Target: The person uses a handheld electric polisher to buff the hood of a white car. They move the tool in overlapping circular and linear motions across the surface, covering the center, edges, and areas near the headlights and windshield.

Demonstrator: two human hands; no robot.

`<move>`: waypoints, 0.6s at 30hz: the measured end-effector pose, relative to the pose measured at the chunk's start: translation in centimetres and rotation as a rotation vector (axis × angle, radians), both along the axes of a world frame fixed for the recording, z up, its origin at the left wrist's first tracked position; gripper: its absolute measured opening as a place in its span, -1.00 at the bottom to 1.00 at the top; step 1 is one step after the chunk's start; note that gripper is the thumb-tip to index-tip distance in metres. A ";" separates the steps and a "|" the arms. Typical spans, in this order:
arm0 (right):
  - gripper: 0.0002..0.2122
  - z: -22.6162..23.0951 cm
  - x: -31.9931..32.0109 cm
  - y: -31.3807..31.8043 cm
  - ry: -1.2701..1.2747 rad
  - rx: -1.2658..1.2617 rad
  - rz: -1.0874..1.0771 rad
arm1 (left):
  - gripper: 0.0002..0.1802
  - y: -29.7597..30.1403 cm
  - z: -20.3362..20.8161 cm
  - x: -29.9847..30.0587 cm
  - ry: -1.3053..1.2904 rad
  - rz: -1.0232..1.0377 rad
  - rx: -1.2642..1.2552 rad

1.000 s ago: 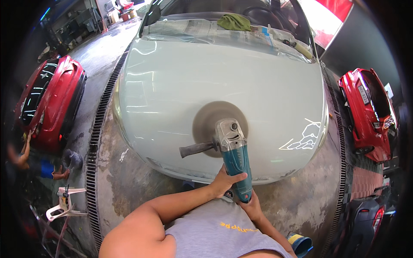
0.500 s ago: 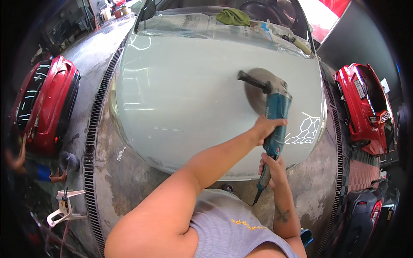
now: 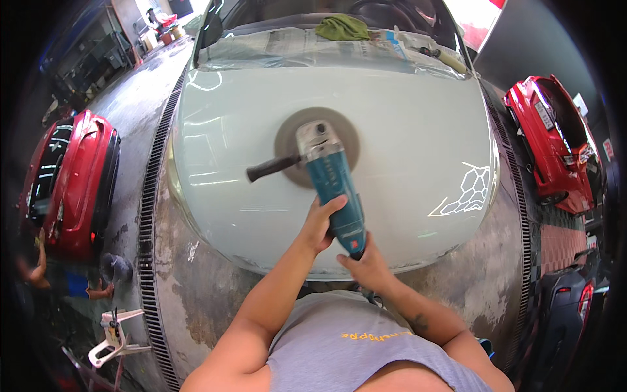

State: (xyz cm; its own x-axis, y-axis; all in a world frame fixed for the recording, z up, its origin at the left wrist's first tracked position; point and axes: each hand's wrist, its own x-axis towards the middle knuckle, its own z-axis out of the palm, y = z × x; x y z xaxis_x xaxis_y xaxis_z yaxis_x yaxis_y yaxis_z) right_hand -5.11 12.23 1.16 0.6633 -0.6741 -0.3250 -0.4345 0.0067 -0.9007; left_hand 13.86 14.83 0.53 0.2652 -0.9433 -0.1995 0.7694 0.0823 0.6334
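Note:
A teal power polisher [image 3: 334, 183] with a metal head lies over the pale car hood [image 3: 222, 150]. Its round grey pad [image 3: 346, 134] is blurred and rests on the hood's middle. My left hand [image 3: 321, 221] is wrapped round the body of the polisher, thumb on top. Behind it, my right hand [image 3: 367, 262] grips the rear handle, which the fingers largely hide. The black side handle [image 3: 271, 168] sticks out to the left with no hand on it.
Plastic and newspaper sheeting [image 3: 261, 52] covers the windshield base, with a green cloth [image 3: 342, 28] on it. Floor grates [image 3: 149, 261] run along both sides. Red cars [image 3: 75, 183] stand left and right. A white plastic stool [image 3: 117, 336] and a crouching person's arm [image 3: 40, 261] are at left.
The polisher has moved left across the hood, from its right part to the middle. Its head has swung to point up and left. Both hands have stayed on it.

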 end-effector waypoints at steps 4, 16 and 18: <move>-0.03 -1.1 0.1 1.0 -0.070 -0.129 0.138 | -0.34 3.3 -2.3 0.4 -0.014 0.057 -0.006; -0.37 -3.6 -14.3 -0.5 -0.266 0.328 -0.225 | -0.35 -3.9 -2.4 -12.7 -0.068 -0.124 0.058; -0.51 -3.1 -16.7 -1.3 -0.309 0.342 -0.403 | -0.20 -7.2 -1.5 -16.4 -0.100 -0.212 0.045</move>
